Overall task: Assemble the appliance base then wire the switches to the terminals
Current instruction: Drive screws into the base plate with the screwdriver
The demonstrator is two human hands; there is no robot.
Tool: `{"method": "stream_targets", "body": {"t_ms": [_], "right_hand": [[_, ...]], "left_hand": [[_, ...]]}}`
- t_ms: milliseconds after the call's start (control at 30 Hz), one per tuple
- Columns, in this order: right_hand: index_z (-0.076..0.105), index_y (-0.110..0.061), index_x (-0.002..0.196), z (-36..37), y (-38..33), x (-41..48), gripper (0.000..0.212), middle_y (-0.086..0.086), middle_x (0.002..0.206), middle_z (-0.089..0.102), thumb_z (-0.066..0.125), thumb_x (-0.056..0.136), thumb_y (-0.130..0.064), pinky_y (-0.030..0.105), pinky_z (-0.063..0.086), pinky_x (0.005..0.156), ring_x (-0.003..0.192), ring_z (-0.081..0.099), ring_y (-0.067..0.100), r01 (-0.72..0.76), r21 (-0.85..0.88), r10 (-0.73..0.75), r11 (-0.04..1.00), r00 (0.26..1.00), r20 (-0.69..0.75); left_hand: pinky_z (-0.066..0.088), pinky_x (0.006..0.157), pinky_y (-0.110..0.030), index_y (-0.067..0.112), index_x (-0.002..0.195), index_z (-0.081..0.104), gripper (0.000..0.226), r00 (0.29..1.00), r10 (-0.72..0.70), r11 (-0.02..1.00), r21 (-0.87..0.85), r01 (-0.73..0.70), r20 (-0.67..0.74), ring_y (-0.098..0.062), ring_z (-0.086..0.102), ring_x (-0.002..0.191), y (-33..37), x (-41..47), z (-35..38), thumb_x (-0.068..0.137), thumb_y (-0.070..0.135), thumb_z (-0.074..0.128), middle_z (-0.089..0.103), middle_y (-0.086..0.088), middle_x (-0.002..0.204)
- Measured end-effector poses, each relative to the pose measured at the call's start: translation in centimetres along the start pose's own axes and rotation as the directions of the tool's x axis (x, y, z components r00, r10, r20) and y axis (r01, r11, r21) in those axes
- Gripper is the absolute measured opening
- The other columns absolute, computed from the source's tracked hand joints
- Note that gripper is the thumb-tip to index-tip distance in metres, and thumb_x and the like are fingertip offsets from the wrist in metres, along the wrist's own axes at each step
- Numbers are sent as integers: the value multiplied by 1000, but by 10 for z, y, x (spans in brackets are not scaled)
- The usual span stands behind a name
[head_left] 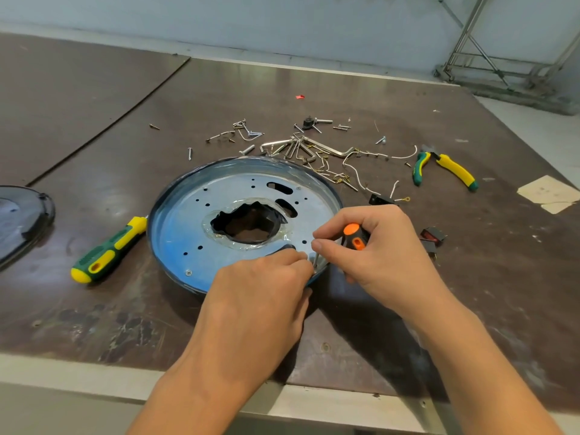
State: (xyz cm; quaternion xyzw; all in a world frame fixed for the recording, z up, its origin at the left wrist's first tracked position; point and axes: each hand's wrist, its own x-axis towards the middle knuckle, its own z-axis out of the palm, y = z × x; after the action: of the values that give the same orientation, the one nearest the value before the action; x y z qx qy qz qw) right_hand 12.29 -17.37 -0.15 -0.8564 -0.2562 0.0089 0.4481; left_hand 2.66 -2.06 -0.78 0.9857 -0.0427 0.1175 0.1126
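Observation:
A round metal appliance base [194, 227] with a blue film and a ragged centre hole lies on the dark table. My right hand [376, 249] grips a small orange-and-black screwdriver [354, 235], its thin shaft pointing down at the base's near right rim. My left hand [266, 284] rests on that rim, its fingertips pinching something at the shaft's tip; what they pinch is hidden. Black and red rocker switches [433, 238] lie just right of my right hand. White wires with ring terminals [361, 175] trail behind the base.
A green-and-yellow screwdriver [106, 251] lies left of the base. Yellow-and-green pliers [445, 166] sit at the back right. Loose screws, hex keys and brackets [298, 146] are scattered behind the base. A dark cover [22, 221] sits at the left edge, paper scraps [547, 193] at far right.

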Motion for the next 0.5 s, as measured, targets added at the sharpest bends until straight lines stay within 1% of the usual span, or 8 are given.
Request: {"method": "stream_targets", "body": {"t_ms": [100,167,267,333,400,500], "right_hand": [[76,-30,80,0,0,-1,5,-14,73,70,81,81,-29,22,56,56,65,66,8,8,-42,-8,999,1000,-19],[76,-30,78,0,0,-1,5,-15,72,69,80,82,-31,25,56,57,66,66,9,24,-63,-26,998,999,-28],[77,-30,77,-1,-1,-1,8,-11,69,70,77,84,-34,29,54,61,65,65,12,76,-103,-75,992,997,10],[77,-29,75,-1,-1,-2,14,-9,63,67,74,87,-37,26,49,57,59,61,12,106,-109,-100,988,993,59],[77,-28,74,-2,0,-2,19,-11,57,62,72,89,-38,19,42,51,52,55,10,117,-86,-110,989,991,80],[76,-25,75,-2,2,-2,22,-13,54,57,69,92,-36,15,37,50,50,52,8,146,-45,-144,988,988,50]], "left_hand": [[59,60,-29,25,99,74,20,1000,-1,1000,5,1,12,-11,70,73,0,0,0,81,33,76,73,10,93],[60,60,-32,24,99,74,20,1000,-5,1000,17,4,17,-13,71,74,0,0,0,82,33,76,73,9,94],[59,57,-35,24,102,74,22,1000,3,1000,27,-3,9,-15,71,74,0,0,0,82,32,75,73,9,96],[58,57,-36,25,108,72,26,1000,7,1000,22,-7,9,-15,71,74,0,1,1,83,32,74,73,10,98],[58,56,-35,25,109,72,27,1000,9,1000,26,-9,10,-15,71,73,0,1,0,83,32,74,72,11,99],[57,59,-35,27,110,67,24,1000,9,999,45,-10,22,-16,70,76,1,1,-1,88,36,66,68,13,105]]}}
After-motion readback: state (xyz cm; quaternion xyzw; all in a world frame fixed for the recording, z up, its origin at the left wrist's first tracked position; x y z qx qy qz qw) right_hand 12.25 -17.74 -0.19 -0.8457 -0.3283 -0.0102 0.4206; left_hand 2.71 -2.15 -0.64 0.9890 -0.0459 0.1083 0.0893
